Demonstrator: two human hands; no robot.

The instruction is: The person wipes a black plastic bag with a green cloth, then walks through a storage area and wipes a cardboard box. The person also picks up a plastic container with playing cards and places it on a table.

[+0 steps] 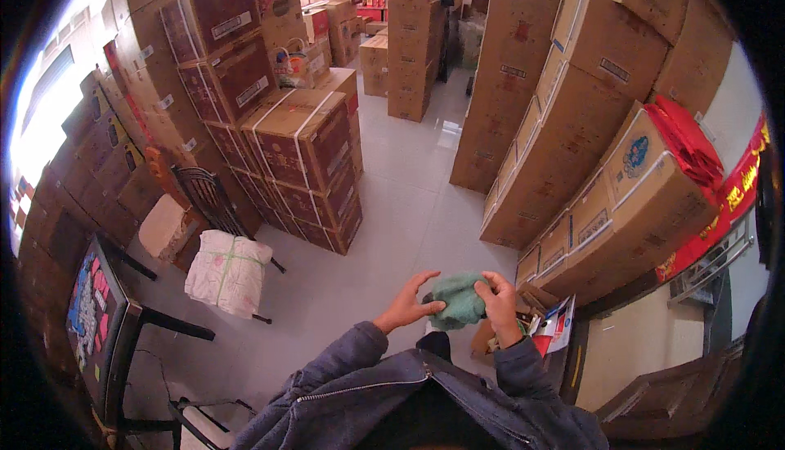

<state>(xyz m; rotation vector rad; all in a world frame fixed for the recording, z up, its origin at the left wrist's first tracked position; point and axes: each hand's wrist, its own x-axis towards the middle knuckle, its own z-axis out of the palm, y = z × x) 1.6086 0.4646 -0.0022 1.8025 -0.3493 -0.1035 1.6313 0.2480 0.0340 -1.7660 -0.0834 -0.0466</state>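
A crumpled green cloth (458, 299) is held up in front of my body, above the floor. My right hand (500, 303) grips its right side, with the thumb pressed over the front. At the left edge of the cloth is my left hand (409, 303), its thumb and fingers spread in a curve. The left thumb tip reaches the cloth's lower left edge, and a gap shows between the fingers and the thumb. What the far fingers of my right hand do behind the cloth is hidden.
Tall stacks of brown cartons (523, 82) line the right; strapped cartons (298, 139) stand left. A wrapped white bundle (229, 274) rests on a chair at the left, near a dark table (123, 327). Beside my right hand is an open box of papers (556, 327).
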